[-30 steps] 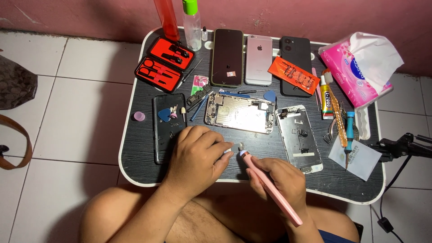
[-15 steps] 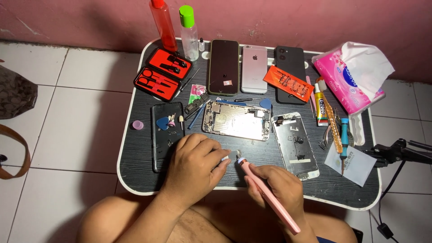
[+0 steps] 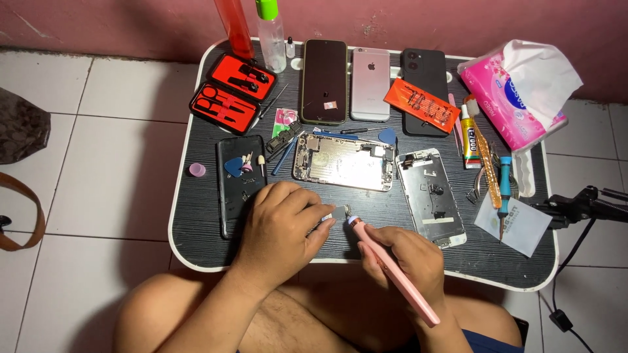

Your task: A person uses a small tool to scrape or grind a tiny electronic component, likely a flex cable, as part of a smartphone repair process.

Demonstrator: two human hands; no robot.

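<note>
Just in front of the opened phone chassis on the bench, the left hand pinches a small part while the right hand, clamped on a pink rotary tool, angles its tip leftward onto it.

Bare arms, no sleeves
Left hand and right hand ungloved, ringless; knees bare; dark blue shorts.

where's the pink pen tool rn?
In the head view, the pink pen tool is in the right hand at the table's near edge, tip at the small part in the left hand.
</note>
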